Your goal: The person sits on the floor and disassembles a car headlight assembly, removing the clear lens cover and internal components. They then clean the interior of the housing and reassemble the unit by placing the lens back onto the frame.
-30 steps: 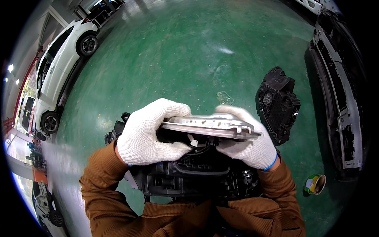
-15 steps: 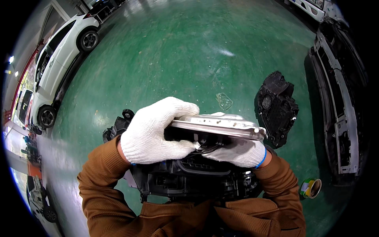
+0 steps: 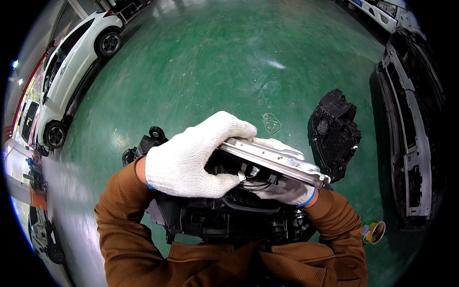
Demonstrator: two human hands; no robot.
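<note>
My left hand, in a white knit glove, is closed on the left end of a flat, silver-edged metal part. Its fingers curl over the top edge, while the thumb presses by a small white connector. A thin black cable hangs under the part. From below and behind, my gloved right hand grips the same part; most of its fingers are hidden. The part tilts down to the right. Beneath both hands lies a large black headlight housing, close to my body.
Another black headlight housing lies on the green floor to the right. A clear plastic piece is ahead, and an open tin can stands at lower right. A vehicle front frame lies far right; a white car is parked left.
The silver-edged part has tipped further down to the right, and more of its underside shows. My left hand has shifted slightly up and right; both hands keep hold.
</note>
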